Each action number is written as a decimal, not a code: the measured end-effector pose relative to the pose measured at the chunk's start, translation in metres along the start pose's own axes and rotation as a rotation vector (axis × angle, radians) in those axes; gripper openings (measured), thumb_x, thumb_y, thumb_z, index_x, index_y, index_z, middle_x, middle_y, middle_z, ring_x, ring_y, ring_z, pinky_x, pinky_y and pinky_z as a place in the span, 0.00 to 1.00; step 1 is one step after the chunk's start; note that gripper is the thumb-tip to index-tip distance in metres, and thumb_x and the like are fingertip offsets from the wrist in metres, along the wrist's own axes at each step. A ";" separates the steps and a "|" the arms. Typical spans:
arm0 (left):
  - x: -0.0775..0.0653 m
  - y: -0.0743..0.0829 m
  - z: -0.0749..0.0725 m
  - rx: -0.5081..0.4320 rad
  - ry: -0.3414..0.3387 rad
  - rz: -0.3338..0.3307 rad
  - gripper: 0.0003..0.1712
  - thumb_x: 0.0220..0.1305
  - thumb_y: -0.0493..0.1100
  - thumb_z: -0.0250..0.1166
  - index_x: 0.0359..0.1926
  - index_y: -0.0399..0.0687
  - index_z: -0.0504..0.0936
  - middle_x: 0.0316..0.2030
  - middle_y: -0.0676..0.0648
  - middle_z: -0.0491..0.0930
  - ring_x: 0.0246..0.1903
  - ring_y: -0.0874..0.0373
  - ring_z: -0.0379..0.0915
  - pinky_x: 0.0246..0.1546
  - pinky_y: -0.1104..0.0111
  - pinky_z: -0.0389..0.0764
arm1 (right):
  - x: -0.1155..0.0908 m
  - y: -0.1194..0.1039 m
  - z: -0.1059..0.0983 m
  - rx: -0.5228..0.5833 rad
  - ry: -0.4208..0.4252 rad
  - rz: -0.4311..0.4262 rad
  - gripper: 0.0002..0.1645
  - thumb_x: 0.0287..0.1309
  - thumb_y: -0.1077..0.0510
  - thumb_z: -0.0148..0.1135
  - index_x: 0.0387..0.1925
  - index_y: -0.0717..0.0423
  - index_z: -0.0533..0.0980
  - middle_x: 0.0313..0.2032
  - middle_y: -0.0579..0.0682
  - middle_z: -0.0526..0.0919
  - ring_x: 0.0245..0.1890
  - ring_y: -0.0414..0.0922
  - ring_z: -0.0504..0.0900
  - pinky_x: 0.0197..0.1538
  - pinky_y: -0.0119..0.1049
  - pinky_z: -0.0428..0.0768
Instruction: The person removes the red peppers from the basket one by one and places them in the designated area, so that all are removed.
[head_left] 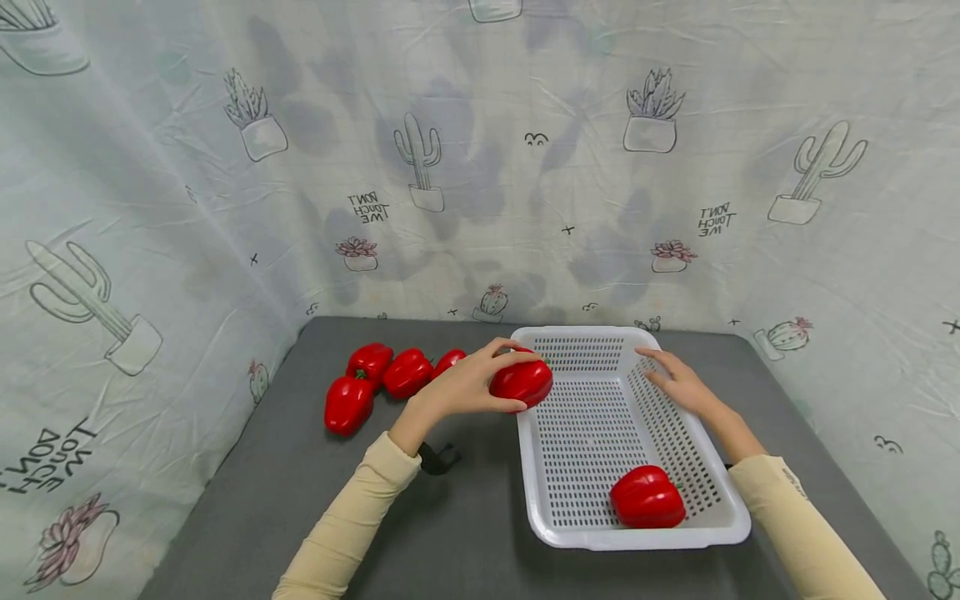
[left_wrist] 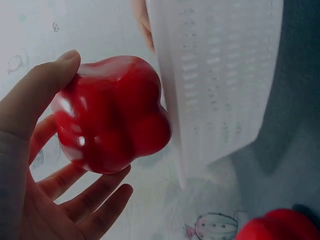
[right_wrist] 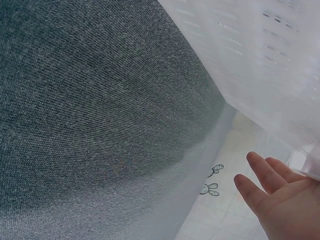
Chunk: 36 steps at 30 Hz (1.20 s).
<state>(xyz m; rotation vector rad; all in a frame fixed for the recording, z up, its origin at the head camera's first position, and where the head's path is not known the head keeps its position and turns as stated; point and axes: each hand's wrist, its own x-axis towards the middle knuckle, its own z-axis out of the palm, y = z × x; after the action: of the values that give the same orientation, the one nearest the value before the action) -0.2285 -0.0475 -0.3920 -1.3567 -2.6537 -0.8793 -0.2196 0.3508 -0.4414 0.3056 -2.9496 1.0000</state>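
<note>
My left hand (head_left: 474, 382) grips a red bell pepper (head_left: 522, 382) at the left rim of a white perforated basket (head_left: 529, 467). In the left wrist view the thumb lies on one side of the held pepper (left_wrist: 112, 115), whose lobed end shows, and the fingers are on the other. Inside the basket, near its front right corner, lies another red bell pepper (head_left: 647, 497). My right hand (head_left: 681, 385) is over the basket's right rim with its fingers extended and nothing in them. In the right wrist view the right hand (right_wrist: 285, 200) is beside the basket's outer wall.
Several more red bell peppers (head_left: 348, 406) sit grouped on the grey table (head_left: 285, 500) left of the basket, one partly behind my left hand. A pale curtain (head_left: 480, 167) printed with potted cacti hangs behind the table and along its sides.
</note>
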 end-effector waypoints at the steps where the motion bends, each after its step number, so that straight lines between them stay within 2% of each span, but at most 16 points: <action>1: -0.002 -0.002 -0.001 0.006 0.009 -0.005 0.41 0.48 0.59 0.69 0.64 0.75 0.62 0.61 0.54 0.63 0.54 0.59 0.66 0.43 0.67 0.79 | 0.000 0.000 0.000 0.000 0.000 0.000 0.29 0.67 0.56 0.46 0.67 0.59 0.58 0.64 0.70 0.56 0.62 0.68 0.57 0.57 0.68 0.57; 7: -0.014 -0.015 -0.002 -0.018 0.037 -0.025 0.41 0.49 0.59 0.69 0.64 0.74 0.62 0.61 0.55 0.62 0.53 0.57 0.67 0.43 0.65 0.79 | 0.001 0.002 0.000 -0.001 -0.002 0.002 0.29 0.68 0.55 0.46 0.67 0.59 0.57 0.65 0.70 0.55 0.62 0.68 0.56 0.58 0.68 0.56; 10: -0.019 -0.019 -0.002 -0.026 0.047 -0.060 0.41 0.49 0.60 0.68 0.64 0.76 0.61 0.61 0.57 0.61 0.53 0.58 0.66 0.43 0.65 0.80 | 0.002 0.001 -0.001 -0.001 -0.007 0.005 0.29 0.68 0.56 0.46 0.67 0.59 0.57 0.65 0.70 0.54 0.62 0.68 0.55 0.58 0.68 0.56; 14: -0.026 -0.023 -0.003 -0.016 0.067 -0.102 0.41 0.48 0.60 0.69 0.63 0.80 0.61 0.61 0.60 0.60 0.53 0.60 0.66 0.43 0.65 0.80 | 0.002 0.000 -0.002 -0.004 -0.008 0.002 0.29 0.67 0.56 0.46 0.67 0.59 0.57 0.65 0.70 0.54 0.63 0.69 0.55 0.58 0.68 0.55; 18: -0.033 -0.031 -0.002 0.001 0.071 -0.122 0.42 0.47 0.60 0.70 0.63 0.82 0.61 0.61 0.60 0.61 0.54 0.59 0.65 0.44 0.63 0.80 | 0.002 -0.001 -0.002 -0.001 -0.008 -0.003 0.29 0.68 0.56 0.46 0.67 0.59 0.57 0.64 0.70 0.55 0.62 0.68 0.56 0.57 0.68 0.57; 26: -0.051 -0.043 -0.002 0.006 0.067 -0.159 0.41 0.47 0.58 0.71 0.63 0.78 0.62 0.61 0.57 0.62 0.55 0.58 0.64 0.44 0.61 0.79 | 0.002 0.001 -0.001 0.011 0.001 -0.005 0.29 0.67 0.56 0.46 0.67 0.58 0.57 0.64 0.69 0.56 0.61 0.67 0.58 0.57 0.67 0.59; 36: -0.076 -0.061 0.000 0.011 0.089 -0.174 0.41 0.47 0.57 0.71 0.64 0.70 0.64 0.62 0.52 0.63 0.60 0.54 0.58 0.45 0.54 0.78 | 0.001 0.000 -0.001 0.006 -0.011 0.007 0.29 0.68 0.55 0.46 0.67 0.58 0.57 0.64 0.69 0.55 0.62 0.68 0.56 0.58 0.68 0.57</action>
<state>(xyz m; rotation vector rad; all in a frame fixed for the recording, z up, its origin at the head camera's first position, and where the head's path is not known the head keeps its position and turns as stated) -0.2273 -0.1311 -0.4417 -1.0695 -2.7342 -0.9165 -0.2204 0.3516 -0.4406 0.3025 -2.9603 1.0118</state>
